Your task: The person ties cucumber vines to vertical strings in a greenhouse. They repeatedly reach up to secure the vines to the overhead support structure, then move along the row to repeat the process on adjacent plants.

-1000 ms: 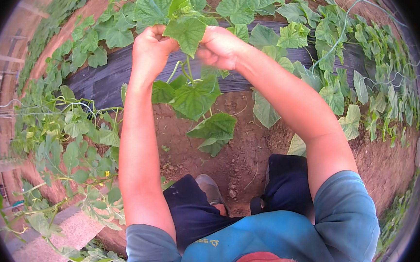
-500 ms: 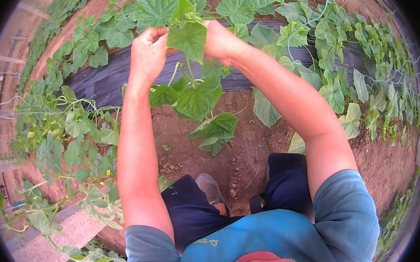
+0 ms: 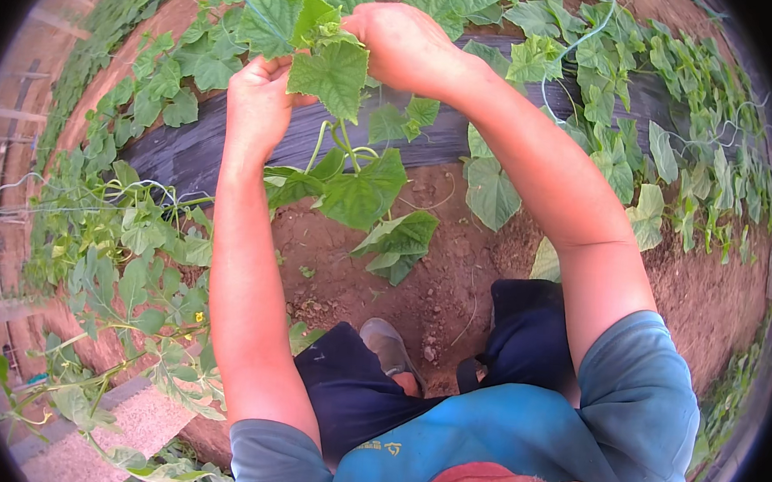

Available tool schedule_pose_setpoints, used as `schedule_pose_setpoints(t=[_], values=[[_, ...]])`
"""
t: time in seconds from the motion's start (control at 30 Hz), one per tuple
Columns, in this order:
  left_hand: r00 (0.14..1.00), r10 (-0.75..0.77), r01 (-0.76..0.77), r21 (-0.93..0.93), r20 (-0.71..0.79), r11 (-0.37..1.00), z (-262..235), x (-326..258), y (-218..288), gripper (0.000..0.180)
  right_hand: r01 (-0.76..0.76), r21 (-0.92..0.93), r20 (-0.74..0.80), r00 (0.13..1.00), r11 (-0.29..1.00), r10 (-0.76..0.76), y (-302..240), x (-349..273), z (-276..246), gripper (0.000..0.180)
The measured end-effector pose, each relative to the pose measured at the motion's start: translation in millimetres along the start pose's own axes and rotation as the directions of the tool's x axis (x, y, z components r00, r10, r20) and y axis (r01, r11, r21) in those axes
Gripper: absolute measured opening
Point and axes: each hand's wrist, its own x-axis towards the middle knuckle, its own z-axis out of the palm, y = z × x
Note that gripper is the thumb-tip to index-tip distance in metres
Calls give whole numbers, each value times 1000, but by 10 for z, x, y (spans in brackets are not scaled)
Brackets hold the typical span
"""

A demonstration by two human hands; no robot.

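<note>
A garden bed of bare brown soil is being looked down on, with a strip of black mulch film lying across it beyond the person's knees. A cucumber vine is rising from the soil in front of the film, and every place here is being told from that vine. Its tip is being held at the top, where a broad leaf is hanging between the two hands. The left hand is being kept just left of the leaf, its fingers closed together on the stem behind it; exactly what is pinched is hidden by the leaf. The right hand is being held just right of the tip, closed over the shoot. Compared with a second ago, both hands are being carried higher and slightly farther apart, and the leaf is being turned down flat toward the camera, so the tip is judged to be drawn up. A thin string is running well right of the vine, among other plants.
</note>
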Motion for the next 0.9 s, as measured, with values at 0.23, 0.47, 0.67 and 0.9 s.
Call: schedule_pose_setpoints(t=[0.23,0.47,0.67,0.9], values=[[998,55,-56,109,8,993,21,16,-24,18,-111,341,-138,976,933,167,-117,50,95,18],[992,99,-110,154,81,982,-81,97,-165,25,-181,603,11,976,777,219,-88,98,215,21],[992,12,-6,-47,123,999,-12,11,21,36,-224,783,177,974,580,139,-167,48,99,21],[996,18,-11,-75,92,997,7,120,-129,36,-212,811,140,975,545,171,-36,59,185,12]])
